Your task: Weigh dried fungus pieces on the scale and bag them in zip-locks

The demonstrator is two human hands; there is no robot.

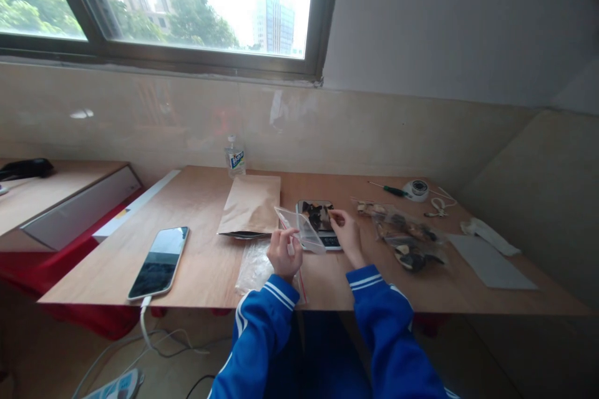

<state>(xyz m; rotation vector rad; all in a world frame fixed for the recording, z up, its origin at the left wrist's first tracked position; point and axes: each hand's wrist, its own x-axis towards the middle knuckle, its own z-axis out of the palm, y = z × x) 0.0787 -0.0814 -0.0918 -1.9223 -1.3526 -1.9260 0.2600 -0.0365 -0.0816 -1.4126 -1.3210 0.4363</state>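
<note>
clear bag [303, 229] above pinching left hand [284, 255]; right hand [345, 232] touching dried pieces [316, 213]

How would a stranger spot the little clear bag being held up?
On the wooden table below the window, find the left hand in a blue sleeve near the front edge. The small clear bag is pinched in it, lifted off the table; unlike the filled bags lying to the right, it looks empty.
</note>
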